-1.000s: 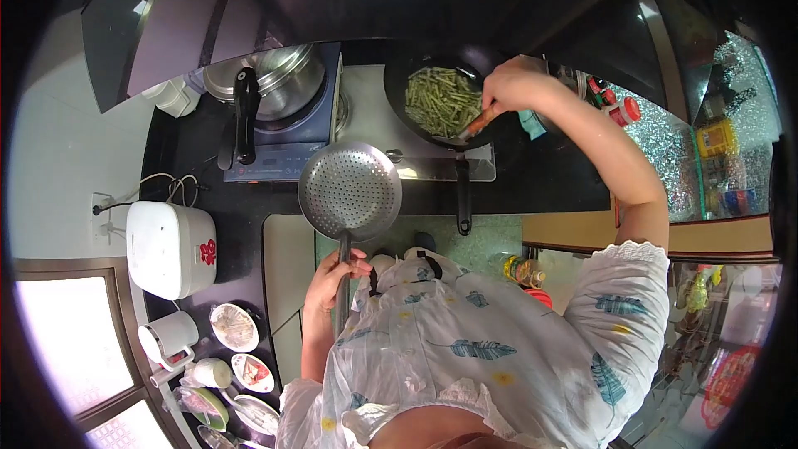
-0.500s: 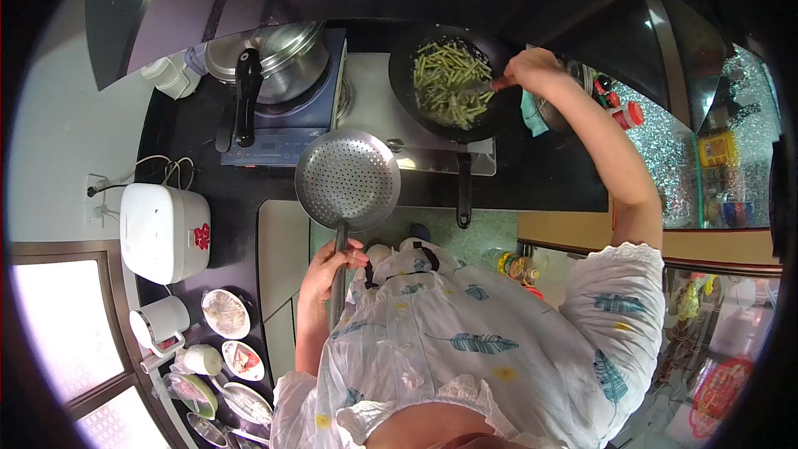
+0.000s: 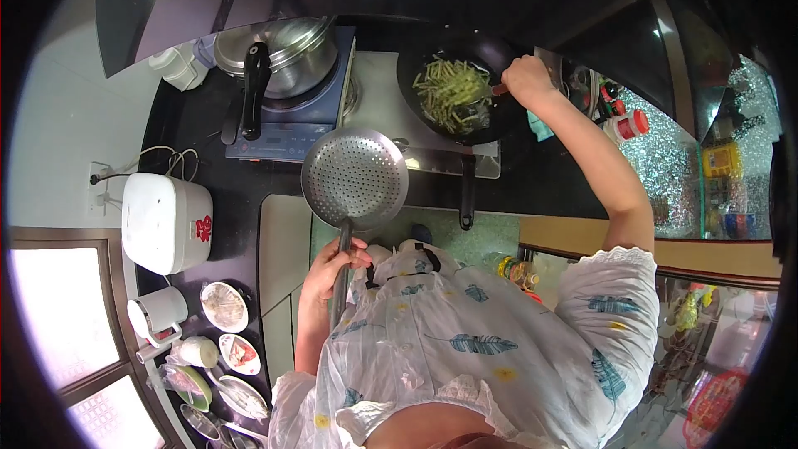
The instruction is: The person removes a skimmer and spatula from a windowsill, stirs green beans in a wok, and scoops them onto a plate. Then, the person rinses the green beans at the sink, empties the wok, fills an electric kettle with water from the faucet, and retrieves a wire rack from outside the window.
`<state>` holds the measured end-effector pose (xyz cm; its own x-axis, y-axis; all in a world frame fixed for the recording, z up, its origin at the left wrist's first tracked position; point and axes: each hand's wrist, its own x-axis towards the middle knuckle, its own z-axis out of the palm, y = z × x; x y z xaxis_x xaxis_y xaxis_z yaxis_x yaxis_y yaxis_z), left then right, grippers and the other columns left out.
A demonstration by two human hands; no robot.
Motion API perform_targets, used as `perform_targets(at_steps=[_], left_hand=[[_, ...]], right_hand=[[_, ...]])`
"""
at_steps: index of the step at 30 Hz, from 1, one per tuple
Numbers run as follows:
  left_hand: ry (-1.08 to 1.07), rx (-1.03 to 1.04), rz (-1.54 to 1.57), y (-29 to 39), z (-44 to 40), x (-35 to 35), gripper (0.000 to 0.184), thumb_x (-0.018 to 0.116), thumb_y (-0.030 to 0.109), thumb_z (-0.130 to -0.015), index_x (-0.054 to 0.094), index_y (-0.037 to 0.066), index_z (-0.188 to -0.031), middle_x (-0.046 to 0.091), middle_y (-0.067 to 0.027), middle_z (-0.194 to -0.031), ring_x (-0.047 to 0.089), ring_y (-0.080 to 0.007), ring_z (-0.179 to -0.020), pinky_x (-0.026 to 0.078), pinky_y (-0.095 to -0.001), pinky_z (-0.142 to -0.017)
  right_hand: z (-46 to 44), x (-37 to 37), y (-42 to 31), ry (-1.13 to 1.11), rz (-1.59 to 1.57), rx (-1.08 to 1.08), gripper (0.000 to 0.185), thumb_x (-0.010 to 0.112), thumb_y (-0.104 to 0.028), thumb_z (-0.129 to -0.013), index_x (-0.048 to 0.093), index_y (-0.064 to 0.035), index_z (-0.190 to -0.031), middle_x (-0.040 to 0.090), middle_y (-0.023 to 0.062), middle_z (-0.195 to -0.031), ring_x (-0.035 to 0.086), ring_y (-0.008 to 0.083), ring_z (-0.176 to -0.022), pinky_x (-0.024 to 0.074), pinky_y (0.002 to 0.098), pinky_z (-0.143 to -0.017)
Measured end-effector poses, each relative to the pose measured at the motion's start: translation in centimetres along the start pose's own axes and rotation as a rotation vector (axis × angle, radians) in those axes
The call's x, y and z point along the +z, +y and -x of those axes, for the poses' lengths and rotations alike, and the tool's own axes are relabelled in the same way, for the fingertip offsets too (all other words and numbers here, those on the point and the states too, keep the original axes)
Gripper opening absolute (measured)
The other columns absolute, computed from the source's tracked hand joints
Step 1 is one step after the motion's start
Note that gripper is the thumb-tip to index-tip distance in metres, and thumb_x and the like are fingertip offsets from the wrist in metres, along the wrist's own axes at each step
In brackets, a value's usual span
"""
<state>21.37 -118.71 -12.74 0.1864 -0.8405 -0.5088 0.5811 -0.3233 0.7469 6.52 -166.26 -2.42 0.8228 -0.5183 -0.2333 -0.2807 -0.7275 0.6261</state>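
My left hand (image 3: pixel 333 264) is wrapped round the handle of a metal skimmer (image 3: pixel 355 176), whose round perforated bowl hangs over the front edge of the counter. With my right hand (image 3: pixel 529 81) I grip the brownish handle of a spatula (image 3: pixel 497 91) at the right side of a black wok (image 3: pixel 409 75). The spatula's blade is mostly lost among the cut green beans (image 3: pixel 449 87) in the wok. These beans lie heaped in the middle and left of the pan, some blurred by motion. The wok's black handle (image 3: pixel 467 191) points toward me.
Left of the wok, a pressure cooker (image 3: pixel 291 58) sits on a blue induction cooker (image 3: pixel 287 137), its black handle jutting forward. A white rice cooker (image 3: pixel 166 224), a white kettle (image 3: pixel 158 313) and several plates (image 3: pixel 224 308) line the left counter. Bottles (image 3: pixel 628 125) stand at the right.
The beans have been pushed together from a wide spread into a tighter heap. My right hand has shifted slightly with the spatula. The skimmer stays in my left hand, nearly still.
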Motion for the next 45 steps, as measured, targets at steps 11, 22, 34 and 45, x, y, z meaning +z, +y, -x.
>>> perform_targets(at_steps=[11,22,34,45], left_hand=[[0.063,-0.014,-0.018,-0.4,0.4,0.1,0.029,0.047,0.009,-0.084,0.056,-0.001,-0.109,0.065,-0.0151,-0.094,0.062,-0.0216,-0.091,0.046,-0.0331,-0.087],[0.047,-0.008,-0.003,-0.4,1.0,0.7,0.029,0.045,0.006,-0.085,0.054,-0.002,-0.111,0.066,-0.0161,-0.098,0.064,-0.0224,-0.092,0.047,-0.0336,-0.088],[0.046,-0.030,-0.006,-0.7,0.5,0.4,0.030,0.045,0.008,-0.084,0.055,0.000,-0.112,0.067,-0.0148,-0.096,0.063,-0.0197,-0.090,0.045,-0.0311,-0.086],[0.021,-0.028,-0.044,-0.3,0.5,0.7,0.031,0.046,0.008,-0.083,0.054,0.000,-0.112,0.066,-0.0157,-0.097,0.063,-0.0207,-0.091,0.044,-0.0311,-0.087]], right_hand=[[0.5,-6.2,-0.8,-0.226,-0.432,-0.218,0.051,0.059,-0.058,-0.081,0.072,-0.0085,-0.085,0.070,0.0093,-0.082,0.067,0.0282,-0.083,0.0524,0.0404,-0.071],[-6.4,-2.2,-0.5,-0.021,-0.554,0.246,0.042,0.054,-0.044,-0.090,0.069,-0.0073,-0.104,0.068,0.0143,-0.105,0.066,0.0287,-0.098,0.0536,0.0417,-0.075],[2.9,-1.4,6.7,-0.332,-0.738,0.256,0.027,0.049,-0.026,-0.088,0.064,-0.0055,-0.079,0.062,0.0106,-0.061,0.059,0.0230,-0.048,0.0436,0.0367,-0.045],[-1.0,4.7,-1.8,-0.128,-0.926,0.350,0.029,0.042,-0.028,-0.095,0.064,-0.0096,-0.100,0.065,0.0083,-0.072,0.065,0.0227,-0.064,0.0521,0.0379,-0.059]])
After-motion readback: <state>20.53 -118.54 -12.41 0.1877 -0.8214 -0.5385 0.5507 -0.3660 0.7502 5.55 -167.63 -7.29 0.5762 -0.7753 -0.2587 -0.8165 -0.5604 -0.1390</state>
